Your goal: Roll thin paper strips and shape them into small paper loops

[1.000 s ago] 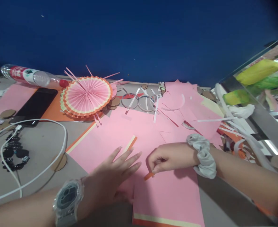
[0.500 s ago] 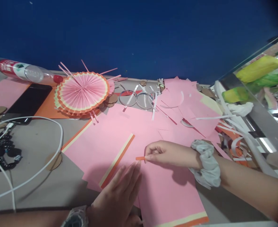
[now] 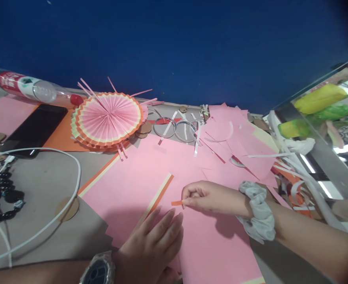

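Observation:
Between the thumb and forefinger of my right hand (image 3: 200, 196) is a short orange paper strip (image 3: 176, 203), just above the pink paper sheets (image 3: 215, 240). My left hand (image 3: 153, 240) lies on the pink paper, fingers stretched out, its fingertips just short of the strip. A longer cream-and-orange banded edge (image 3: 162, 189) runs slantwise up from beneath the left fingers. Behind the hands sits a round pleated paper fan (image 3: 108, 118) in pink, cream and orange, with thin pink strips sticking out of it.
Around the sheets lie a black phone (image 3: 33, 130), a white cable (image 3: 78, 173), a black beaded bracelet (image 3: 4, 193) and a cardboard disc (image 3: 67, 209). A plastic bottle (image 3: 28, 86) is at the back left. Tape rings (image 3: 185, 131) and pink scraps (image 3: 233, 130) lie behind.
My left fingers have drawn back slightly from the orange strip and spread a little. My right hand still pinches the strip. The whole view has shifted slightly.

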The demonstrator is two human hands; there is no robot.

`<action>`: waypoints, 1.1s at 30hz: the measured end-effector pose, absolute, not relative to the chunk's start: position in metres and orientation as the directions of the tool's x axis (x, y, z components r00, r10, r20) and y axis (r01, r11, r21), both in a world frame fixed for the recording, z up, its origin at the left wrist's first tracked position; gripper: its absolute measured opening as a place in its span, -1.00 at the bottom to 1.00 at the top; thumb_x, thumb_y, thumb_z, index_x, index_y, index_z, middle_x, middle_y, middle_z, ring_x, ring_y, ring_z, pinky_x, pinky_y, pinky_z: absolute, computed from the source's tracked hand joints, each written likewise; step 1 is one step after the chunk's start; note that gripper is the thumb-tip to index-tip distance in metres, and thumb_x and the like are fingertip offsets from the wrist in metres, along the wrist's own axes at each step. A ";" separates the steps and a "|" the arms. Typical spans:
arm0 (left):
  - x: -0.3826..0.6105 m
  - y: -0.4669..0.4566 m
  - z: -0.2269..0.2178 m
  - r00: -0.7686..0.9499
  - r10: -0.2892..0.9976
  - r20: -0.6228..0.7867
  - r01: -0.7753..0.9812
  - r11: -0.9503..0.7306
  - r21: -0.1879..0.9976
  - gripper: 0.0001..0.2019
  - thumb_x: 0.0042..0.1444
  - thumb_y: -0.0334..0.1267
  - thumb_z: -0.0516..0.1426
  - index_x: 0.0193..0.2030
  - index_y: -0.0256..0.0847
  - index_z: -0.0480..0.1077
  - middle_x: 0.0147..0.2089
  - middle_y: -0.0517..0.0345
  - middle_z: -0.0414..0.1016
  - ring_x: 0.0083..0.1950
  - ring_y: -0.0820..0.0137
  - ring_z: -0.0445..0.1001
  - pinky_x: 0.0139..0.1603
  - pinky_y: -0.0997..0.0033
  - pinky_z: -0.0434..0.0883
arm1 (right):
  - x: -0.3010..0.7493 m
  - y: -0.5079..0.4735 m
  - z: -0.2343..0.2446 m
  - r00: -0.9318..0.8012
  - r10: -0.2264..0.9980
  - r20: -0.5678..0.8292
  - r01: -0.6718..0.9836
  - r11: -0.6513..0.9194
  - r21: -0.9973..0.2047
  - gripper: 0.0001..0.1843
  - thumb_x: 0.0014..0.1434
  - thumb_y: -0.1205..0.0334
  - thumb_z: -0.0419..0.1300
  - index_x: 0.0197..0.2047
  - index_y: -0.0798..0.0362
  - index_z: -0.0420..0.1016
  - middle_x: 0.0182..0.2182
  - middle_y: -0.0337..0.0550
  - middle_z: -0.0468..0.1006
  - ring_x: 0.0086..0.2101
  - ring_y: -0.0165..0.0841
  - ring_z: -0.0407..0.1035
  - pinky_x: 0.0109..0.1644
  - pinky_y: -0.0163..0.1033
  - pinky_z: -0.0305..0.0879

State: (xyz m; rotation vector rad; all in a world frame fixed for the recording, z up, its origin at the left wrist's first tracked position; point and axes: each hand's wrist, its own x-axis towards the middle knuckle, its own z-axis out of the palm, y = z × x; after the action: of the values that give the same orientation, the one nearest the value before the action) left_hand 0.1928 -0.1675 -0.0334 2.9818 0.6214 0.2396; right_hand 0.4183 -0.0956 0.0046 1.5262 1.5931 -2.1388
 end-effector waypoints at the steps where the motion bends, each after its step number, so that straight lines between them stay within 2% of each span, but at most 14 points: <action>1: 0.193 -0.167 -0.036 0.904 0.397 0.161 0.385 -0.917 0.100 -0.52 0.19 -0.02 -0.11 0.13 -0.28 0.23 0.26 -0.07 0.13 0.29 0.08 -0.05 0.24 -0.04 -0.33 | 0.418 -0.096 0.004 -0.504 0.467 -0.727 0.563 -0.460 -0.686 -0.61 0.07 -0.11 0.10 -0.36 0.10 0.29 -0.64 -0.41 0.18 -0.68 -0.61 -0.04 -0.63 -0.42 -0.11; 4: 0.193 -0.167 -0.044 0.898 0.381 0.222 0.382 -0.923 0.041 -0.55 0.19 -0.06 -0.11 0.11 -0.26 0.24 0.25 -0.07 0.15 0.28 0.09 -0.02 0.25 -0.03 -0.25 | 0.419 -0.095 0.002 -0.509 0.465 -0.724 0.557 -0.463 -0.689 -0.62 0.07 -0.10 0.10 -0.37 0.10 0.30 -0.64 -0.41 0.18 -0.67 -0.60 -0.02 -0.63 -0.43 -0.09; 8: 0.194 -0.169 -0.051 0.900 0.368 0.232 0.380 -0.925 -0.005 -0.56 0.15 -0.10 -0.06 0.11 -0.25 0.23 0.27 -0.08 0.12 0.26 0.07 0.04 0.23 -0.02 -0.15 | 0.419 -0.095 0.000 -0.511 0.468 -0.721 0.559 -0.457 -0.692 -0.64 0.08 -0.07 0.11 -0.37 0.10 0.32 -0.65 -0.40 0.18 -0.67 -0.60 -0.02 -0.63 -0.44 -0.10; 15: 0.193 -0.168 -0.044 0.899 0.385 0.208 0.382 -0.923 0.054 -0.51 0.15 -0.05 -0.08 0.14 -0.29 0.22 0.28 -0.11 0.09 0.26 0.02 0.01 0.22 -0.02 -0.17 | 0.418 -0.096 0.002 -0.477 0.491 -0.729 0.580 -0.448 -0.680 -0.64 0.07 -0.07 0.12 -0.37 0.10 0.34 -0.66 -0.40 0.18 -0.67 -0.61 -0.04 -0.63 -0.44 -0.12; 23: 0.194 -0.170 -0.033 0.883 0.446 0.147 0.428 -0.894 0.135 -0.50 0.16 0.02 -0.07 0.13 -0.26 0.25 0.27 -0.03 0.13 0.26 0.06 0.00 0.25 -0.01 -0.29 | 0.415 -0.096 0.006 -0.461 0.504 -0.731 0.600 -0.430 -0.675 -0.65 0.08 -0.06 0.10 -0.41 0.10 0.30 -0.66 -0.40 0.18 -0.67 -0.59 -0.04 -0.61 -0.42 -0.11; 30: 0.194 -0.170 -0.031 0.877 0.457 0.149 0.435 -0.886 0.160 -0.49 0.14 -0.01 -0.04 0.15 -0.26 0.23 0.29 -0.02 0.10 0.26 0.09 0.03 0.25 0.04 -0.17 | 0.413 -0.098 0.007 -0.422 0.523 -0.741 0.639 -0.408 -0.652 -0.64 0.08 -0.07 0.10 -0.41 0.10 0.32 -0.65 -0.38 0.20 -0.65 -0.58 -0.01 -0.59 -0.42 -0.07; 33: 0.193 -0.170 -0.031 0.875 0.459 0.154 0.435 -0.885 0.166 -0.51 0.16 -0.02 -0.05 0.15 -0.26 0.23 0.28 -0.02 0.11 0.26 0.10 0.03 0.26 0.04 -0.23 | 0.412 -0.098 0.008 -0.416 0.536 -0.735 0.647 -0.393 -0.653 -0.65 0.08 -0.06 0.10 -0.41 0.10 0.32 -0.64 -0.37 0.22 -0.63 -0.57 0.02 -0.57 -0.41 -0.05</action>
State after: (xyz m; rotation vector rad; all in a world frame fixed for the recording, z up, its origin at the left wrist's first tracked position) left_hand 0.1934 -0.1702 -0.0313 2.9191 0.6981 0.2866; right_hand 0.4120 -0.0975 0.0082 1.6458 1.6795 -1.9487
